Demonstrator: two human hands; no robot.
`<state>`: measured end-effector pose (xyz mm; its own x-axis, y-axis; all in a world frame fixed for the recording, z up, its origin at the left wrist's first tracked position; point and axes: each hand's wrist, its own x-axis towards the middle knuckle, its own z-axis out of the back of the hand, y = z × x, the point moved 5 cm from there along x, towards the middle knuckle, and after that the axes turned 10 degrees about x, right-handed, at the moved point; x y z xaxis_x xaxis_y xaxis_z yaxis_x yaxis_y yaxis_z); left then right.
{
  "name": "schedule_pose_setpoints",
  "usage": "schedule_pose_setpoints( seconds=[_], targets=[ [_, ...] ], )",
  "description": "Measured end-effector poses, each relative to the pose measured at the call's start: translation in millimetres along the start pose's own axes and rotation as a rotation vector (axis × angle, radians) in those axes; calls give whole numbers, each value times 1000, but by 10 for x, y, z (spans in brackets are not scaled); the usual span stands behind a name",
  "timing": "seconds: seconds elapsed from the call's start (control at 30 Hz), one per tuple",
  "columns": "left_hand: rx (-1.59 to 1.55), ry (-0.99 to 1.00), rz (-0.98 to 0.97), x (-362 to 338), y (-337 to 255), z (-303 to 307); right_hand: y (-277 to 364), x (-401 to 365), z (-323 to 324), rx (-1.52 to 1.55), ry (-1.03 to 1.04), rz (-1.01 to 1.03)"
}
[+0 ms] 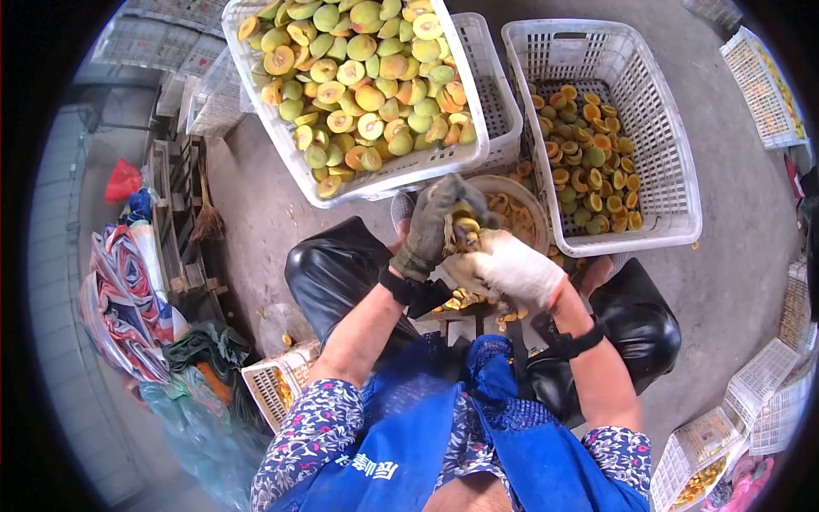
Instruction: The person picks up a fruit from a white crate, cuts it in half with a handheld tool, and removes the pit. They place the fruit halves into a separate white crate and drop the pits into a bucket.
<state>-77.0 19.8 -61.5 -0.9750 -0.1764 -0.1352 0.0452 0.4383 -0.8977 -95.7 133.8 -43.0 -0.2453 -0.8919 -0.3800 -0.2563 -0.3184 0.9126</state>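
Note:
My left hand [433, 229], in a dark grey-green glove, is closed around yellow-green fruit halves [465, 225] that look like apricot or plum. My right hand [516, 270], in a whitish glove, is closed just beside them, fingertips close to the fruit; what it grips, if anything, is hidden. Behind my hands stands a round tub [539, 200] with cut fruit pieces in it. A white crate [490, 141] at the upper left is heaped with halved fruit. To its right, another white crate [670, 162] holds fewer, hollowed-looking halves.
Yellow fruit scraps [461, 300] lie below my hands, between my knees. A small white crate [256, 392] with fruit pieces stands at my left. Wooden pallets [175, 222], a broom [207, 218] and striped sheeting [124, 290] are farther left. More crates [691, 448] line the right side.

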Motion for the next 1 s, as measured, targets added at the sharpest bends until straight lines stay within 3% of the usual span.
schedule_pose_setpoints(
  seconds=[0.07, 0.1, 0.2, 0.27, 0.33, 0.37, 0.43, 0.5, 0.53, 0.6, 0.7, 0.73, 0.8, 0.83, 0.9, 1.0],
  targets=[
    [-21, -383, 131, -31, 157, 489, -419, -57, -82, -1293, -75, 487],
    [30, -404, 94, -45, 215, 729, -559, -53, 85, -840, -332, -104],
    [-117, -238, -55, 186, -587, 42, -597, -41, 71, -756, -255, -106],
    [296, -150, -87, 316, -943, 134, -559, -39, 85, -718, -246, -41],
    [1272, -254, 103, 562, -1005, 806, -582, 2, 65, -838, -135, 134],
    [1981, -266, 14, 723, -828, 1430, -505, -10, 100, -733, -198, 120],
    [2300, -89, 388, 596, -818, 1448, -493, 7, 140, -685, -246, 53],
    [2307, -68, 273, 553, -627, 1700, -547, 32, 216, -641, -286, -21],
    [2312, -49, 158, 534, -608, 1687, -547, 68, 219, -707, -263, 63],
    [2237, -103, 167, 481, -666, 1682, -514, 87, 222, -773, -241, 149],
    [1493, -283, 357, 394, -863, 1394, -218, -14, 129, -1050, -283, 671],
    [1490, -282, 355, 315, -934, 1188, -186, -18, 107, -1053, -282, 669],
    [899, -210, 188, 162, -985, 743, -44, -39, 88, -931, -373, 662],
    [894, -208, 187, 101, -952, 613, 41, -32, 74, -906, -367, 609],
    [563, -220, 147, 19, -844, 380, 178, -90, 23, -947, -433, 629],
    [437, -265, 149, -63, -661, 125, 219, -128, -35, -1069, -512, 646]
  ],
)
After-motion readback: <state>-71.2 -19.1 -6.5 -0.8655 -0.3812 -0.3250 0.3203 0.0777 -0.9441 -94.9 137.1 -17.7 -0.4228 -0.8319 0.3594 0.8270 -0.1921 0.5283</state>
